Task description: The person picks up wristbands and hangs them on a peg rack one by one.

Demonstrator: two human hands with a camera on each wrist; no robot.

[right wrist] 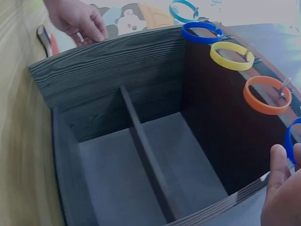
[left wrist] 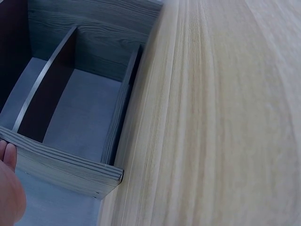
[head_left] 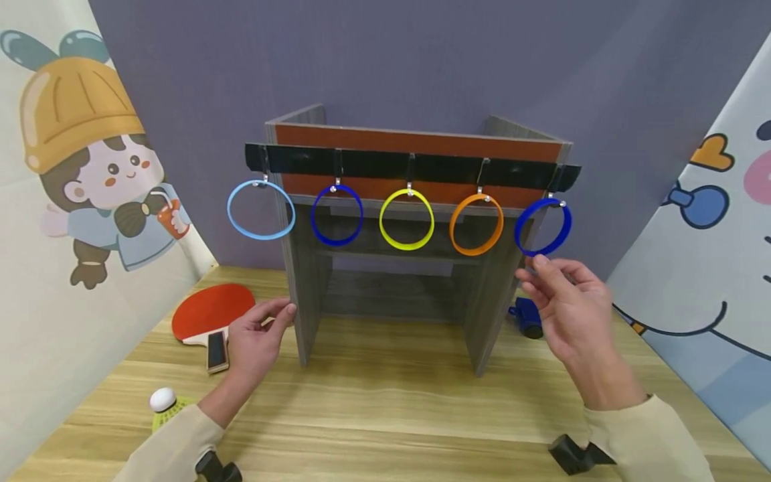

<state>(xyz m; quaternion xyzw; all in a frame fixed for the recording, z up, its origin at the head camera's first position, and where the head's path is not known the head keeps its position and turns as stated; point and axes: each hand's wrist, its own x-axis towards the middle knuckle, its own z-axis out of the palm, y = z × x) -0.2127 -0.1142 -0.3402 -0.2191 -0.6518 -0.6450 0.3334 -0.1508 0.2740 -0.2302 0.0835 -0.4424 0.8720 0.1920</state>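
Five silicone wristbands hang from small metal hooks on a black strip [head_left: 373, 163] across a grey wooden shelf [head_left: 295, 281]. From the left these are a light blue wristband [head_left: 294, 213], a dark blue wristband [head_left: 312, 221], a yellow wristband [head_left: 432, 224], an orange wristband [head_left: 452, 224] and another blue wristband [head_left: 566, 231]. My right hand [head_left: 572, 301] pinches the bottom of this rightmost band between thumb and fingers. On the other side, my left hand [head_left: 259, 335] touches the shelf's left panel near its front edge, fingers fairly straight.
Left on the wooden table [head_left: 361, 415] lies a red table tennis paddle [head_left: 211, 311], a small dark rectangular object [head_left: 217, 351] overlapping its handle. A yellow shuttlecock [head_left: 164, 405] is nearer. A small blue object [head_left: 528, 316] sits beyond the shelf's right panel.
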